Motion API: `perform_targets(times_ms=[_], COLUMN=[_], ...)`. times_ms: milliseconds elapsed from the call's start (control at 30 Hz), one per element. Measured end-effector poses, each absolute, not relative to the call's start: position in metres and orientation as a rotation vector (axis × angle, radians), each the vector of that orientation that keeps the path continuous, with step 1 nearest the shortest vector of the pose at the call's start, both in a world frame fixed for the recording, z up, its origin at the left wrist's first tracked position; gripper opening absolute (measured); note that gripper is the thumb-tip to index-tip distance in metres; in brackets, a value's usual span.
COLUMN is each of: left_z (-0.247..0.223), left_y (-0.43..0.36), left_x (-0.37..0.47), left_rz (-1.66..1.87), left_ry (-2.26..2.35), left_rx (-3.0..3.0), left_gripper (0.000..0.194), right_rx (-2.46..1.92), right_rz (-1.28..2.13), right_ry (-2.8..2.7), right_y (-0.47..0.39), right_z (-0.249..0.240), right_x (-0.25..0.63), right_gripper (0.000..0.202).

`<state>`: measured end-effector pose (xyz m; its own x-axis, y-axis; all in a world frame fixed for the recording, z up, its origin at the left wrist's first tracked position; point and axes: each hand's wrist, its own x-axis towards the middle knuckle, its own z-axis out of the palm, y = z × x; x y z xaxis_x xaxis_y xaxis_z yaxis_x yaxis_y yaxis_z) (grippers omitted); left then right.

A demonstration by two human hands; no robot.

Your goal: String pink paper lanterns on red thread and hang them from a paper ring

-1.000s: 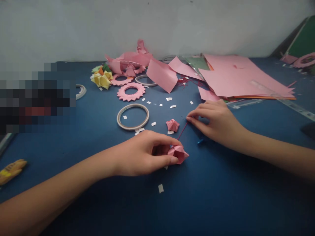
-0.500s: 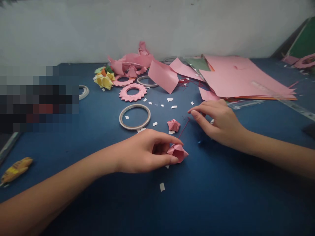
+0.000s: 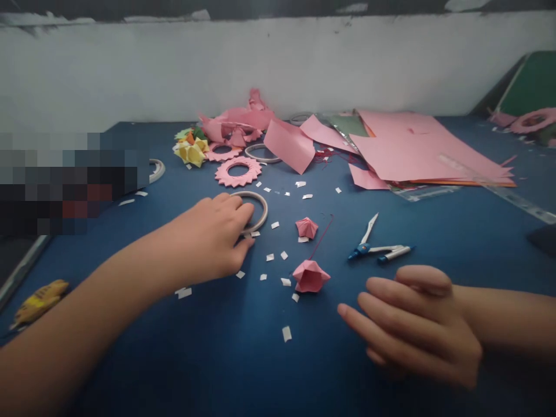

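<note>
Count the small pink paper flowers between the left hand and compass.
2: a nearer flower, opening toward us, and a farther flower, left of the red thread. None seems hidden there.

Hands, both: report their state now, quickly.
Left hand: at the tape roll, fingers over its ring; whether it grips cannot be told.
Right hand: open, fingers loosely bent, nothing seen in it.
</note>
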<state>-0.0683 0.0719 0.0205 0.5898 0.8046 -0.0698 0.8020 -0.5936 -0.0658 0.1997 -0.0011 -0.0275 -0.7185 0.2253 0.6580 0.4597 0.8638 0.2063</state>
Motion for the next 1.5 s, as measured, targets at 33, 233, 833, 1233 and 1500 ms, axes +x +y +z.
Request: perform_targets(times_ms=[33, 233, 833, 1233, 1500], left_z=[0.017, 0.014, 0.035, 0.038, 0.027], left_y=[0.073, 0.072, 0.067, 0.056, 0.059], left_x=[-0.068, -0.052, -0.056, -0.052, -0.051], left_rz=[0.157, 0.055, -0.383, -0.665, -0.490], left_ry=[-1.418, -1.444, -1.389, -1.464, -1.262], left_rx=[-2.782, -2.852, -2.996, -3.192, -3.305], left_gripper=[0.013, 0.017, 0.014, 0.026, 0.018], right_rx=[-0.312, -0.451, -0.634, -0.497, -0.431], right_rz=[-0.542, -0.509, -0.480, -0.475, -0.555], right_ry=[-2.412, -2.374, -2.265, -2.165, -2.169], right_y=[0.004, 0.036, 0.117, 0.105, 0.111], right_z=[-0.026, -0.022, 0.006, 0.007, 0.009], right_x=[0.199, 0.197, 0.145, 0.143, 0.149], right_gripper=[0.033, 0.019, 0.010, 0.031, 0.024])
